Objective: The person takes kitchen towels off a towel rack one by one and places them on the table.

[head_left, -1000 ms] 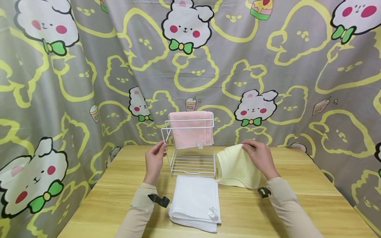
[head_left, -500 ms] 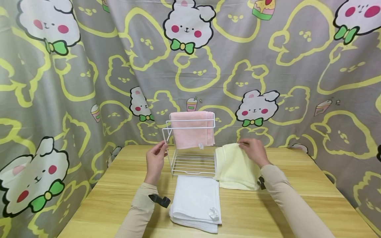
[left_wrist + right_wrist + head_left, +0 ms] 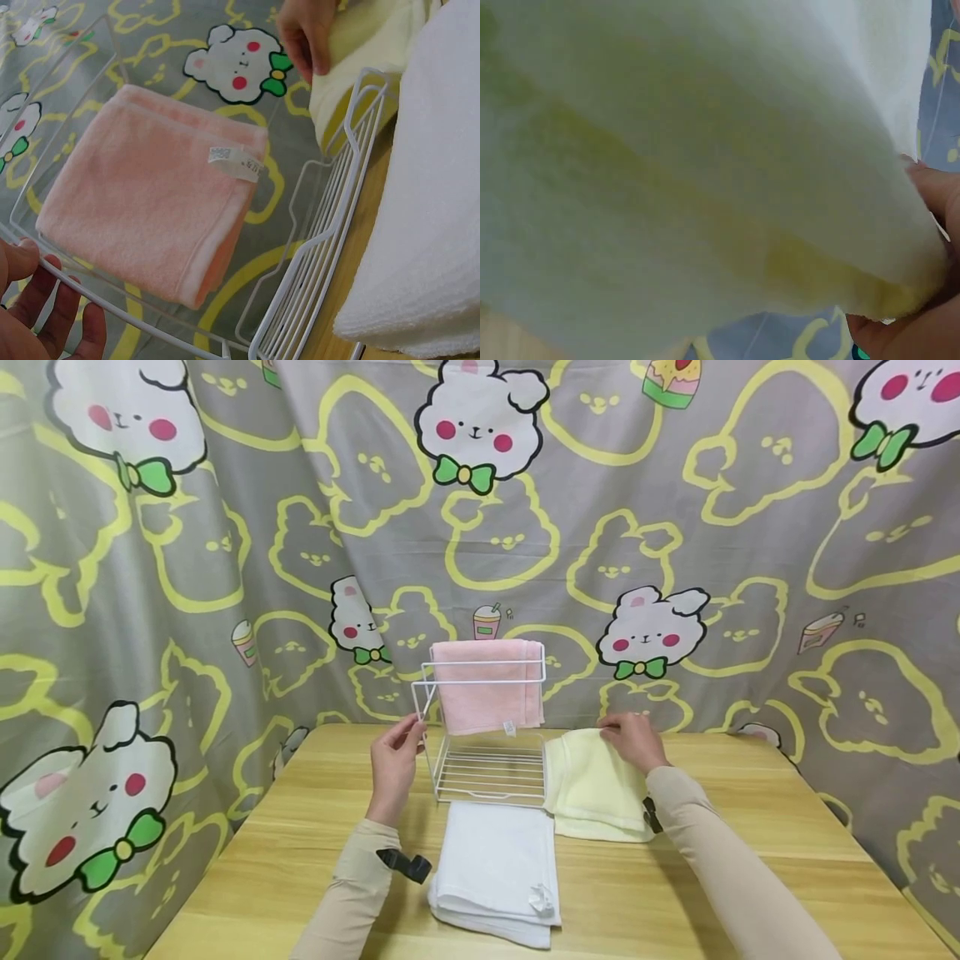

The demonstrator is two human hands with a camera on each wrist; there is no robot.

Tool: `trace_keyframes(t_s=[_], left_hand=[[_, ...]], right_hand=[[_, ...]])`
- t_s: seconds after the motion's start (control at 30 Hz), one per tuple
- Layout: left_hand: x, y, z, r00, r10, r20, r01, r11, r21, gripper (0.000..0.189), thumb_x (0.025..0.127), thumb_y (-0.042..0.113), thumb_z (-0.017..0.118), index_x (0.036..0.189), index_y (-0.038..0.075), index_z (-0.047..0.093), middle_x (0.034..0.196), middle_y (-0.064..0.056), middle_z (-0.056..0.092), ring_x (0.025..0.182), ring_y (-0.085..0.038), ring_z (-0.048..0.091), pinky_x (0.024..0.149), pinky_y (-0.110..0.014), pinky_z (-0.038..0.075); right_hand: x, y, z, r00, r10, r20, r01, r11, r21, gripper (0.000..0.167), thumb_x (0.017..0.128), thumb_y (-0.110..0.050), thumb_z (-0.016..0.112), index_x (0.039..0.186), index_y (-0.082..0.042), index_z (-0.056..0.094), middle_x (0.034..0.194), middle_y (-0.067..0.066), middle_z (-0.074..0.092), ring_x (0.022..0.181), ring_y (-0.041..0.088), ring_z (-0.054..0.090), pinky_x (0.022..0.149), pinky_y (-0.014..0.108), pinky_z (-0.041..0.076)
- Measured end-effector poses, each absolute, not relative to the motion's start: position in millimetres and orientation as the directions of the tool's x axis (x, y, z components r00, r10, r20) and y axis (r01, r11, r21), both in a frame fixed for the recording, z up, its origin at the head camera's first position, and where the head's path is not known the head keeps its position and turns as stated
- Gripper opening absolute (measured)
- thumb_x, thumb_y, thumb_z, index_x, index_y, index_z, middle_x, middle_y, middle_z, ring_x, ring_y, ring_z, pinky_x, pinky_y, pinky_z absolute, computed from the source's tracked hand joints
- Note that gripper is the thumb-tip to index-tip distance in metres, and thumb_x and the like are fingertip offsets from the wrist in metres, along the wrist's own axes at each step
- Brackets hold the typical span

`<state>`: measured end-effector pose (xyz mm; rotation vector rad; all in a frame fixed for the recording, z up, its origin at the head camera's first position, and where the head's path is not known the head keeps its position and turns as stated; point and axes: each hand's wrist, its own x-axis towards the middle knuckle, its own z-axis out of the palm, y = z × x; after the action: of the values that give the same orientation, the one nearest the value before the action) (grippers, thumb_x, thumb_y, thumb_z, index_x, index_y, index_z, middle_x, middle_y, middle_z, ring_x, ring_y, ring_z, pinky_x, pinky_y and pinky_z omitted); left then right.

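Note:
A white wire rack [image 3: 491, 794] stands on the table with a folded pink towel [image 3: 483, 697] draped over its upper bar; the towel's small label shows in the left wrist view. My left hand [image 3: 393, 768] grips the rack's left side wire between thumb and fingers. To the right of the rack, my right hand [image 3: 636, 742] pinches the far corner of a folded pale yellow towel [image 3: 596, 789]. That towel slopes down toward the table, its left edge right beside the rack, and fills most of the right wrist view. A folded white towel [image 3: 495, 864] lies in front of the rack.
The wooden table [image 3: 315, 827] extends to both sides and in front of the rack. Behind it hangs a grey curtain [image 3: 502, 552] printed with cartoon animals. Black camera mounts sit on both wrists, the left mount [image 3: 405, 865] close to the white towel.
My right hand has moved left toward the rack with the yellow towel, which now hangs smoother and closer to the rack. My left hand keeps its hold on the rack.

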<state>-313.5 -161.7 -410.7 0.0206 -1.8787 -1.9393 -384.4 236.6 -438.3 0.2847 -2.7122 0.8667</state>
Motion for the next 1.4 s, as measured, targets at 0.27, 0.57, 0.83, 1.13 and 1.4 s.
trace_keyframes(t_s=[0.27, 0.57, 0.83, 1.13, 1.4], left_hand=[[-313, -160, -411, -0.904, -0.321, 0.282, 0.294, 0.011, 0.956, 0.031, 0.099, 0.013, 0.069, 0.126, -0.004, 0.069, 0.113, -0.020, 0.072, 0.088, -0.010, 0.066, 0.078, -0.019, 0.060], [-312, -161, -411, -0.907, -0.315, 0.281, 0.293, 0.009, 0.956, 0.030, 0.100, 0.014, 0.068, 0.126, -0.001, 0.070, 0.114, -0.020, 0.071, 0.094, -0.018, 0.067, 0.079, -0.018, 0.059], [-310, -161, -409, -0.906, -0.315, 0.283, 0.295, 0.012, 0.955, 0.033, 0.100, 0.013, 0.067, 0.128, -0.005, 0.067, 0.117, -0.024, 0.070, 0.096, -0.020, 0.069, 0.079, -0.019, 0.060], [-311, -161, -408, -0.905, -0.321, 0.279, 0.292, 0.008, 0.957, 0.032, 0.100, 0.012, 0.067, 0.128, -0.005, 0.067, 0.113, -0.019, 0.072, 0.097, -0.024, 0.069, 0.077, -0.017, 0.059], [-312, -161, -409, -0.901, -0.325, 0.287, 0.299, 0.015, 0.954, 0.030, 0.100, 0.011, 0.067, 0.127, -0.004, 0.069, 0.116, -0.022, 0.071, 0.091, -0.014, 0.068, 0.077, -0.017, 0.059]], right_hand=[[-383, 242, -456, -0.935, -0.124, 0.331, -0.296, 0.787, -0.541, 0.019, 0.094, -0.004, 0.070, 0.112, 0.001, 0.075, 0.114, 0.022, 0.074, 0.107, 0.043, 0.067, 0.094, 0.060, 0.053], [-382, 245, -454, -0.931, -0.129, 0.340, -0.308, 0.779, -0.547, 0.022, 0.097, -0.005, 0.068, 0.115, 0.006, 0.071, 0.113, 0.025, 0.073, 0.108, 0.045, 0.067, 0.098, 0.059, 0.052], [-382, 233, -431, -0.928, -0.143, 0.344, -0.328, 0.751, -0.573, 0.025, 0.101, -0.010, 0.063, 0.120, 0.005, 0.069, 0.119, 0.025, 0.071, 0.111, 0.044, 0.067, 0.102, 0.061, 0.050], [-378, 215, -388, -0.892, -0.172, 0.419, -0.396, 0.744, -0.538, 0.026, 0.102, -0.013, 0.064, 0.122, 0.002, 0.070, 0.122, 0.022, 0.071, 0.113, 0.041, 0.066, 0.099, 0.057, 0.053], [-371, 201, -355, -0.854, -0.181, 0.487, -0.460, 0.700, -0.547, 0.028, 0.102, -0.017, 0.065, 0.126, -0.001, 0.069, 0.124, 0.019, 0.071, 0.110, 0.038, 0.067, 0.100, 0.056, 0.052]])
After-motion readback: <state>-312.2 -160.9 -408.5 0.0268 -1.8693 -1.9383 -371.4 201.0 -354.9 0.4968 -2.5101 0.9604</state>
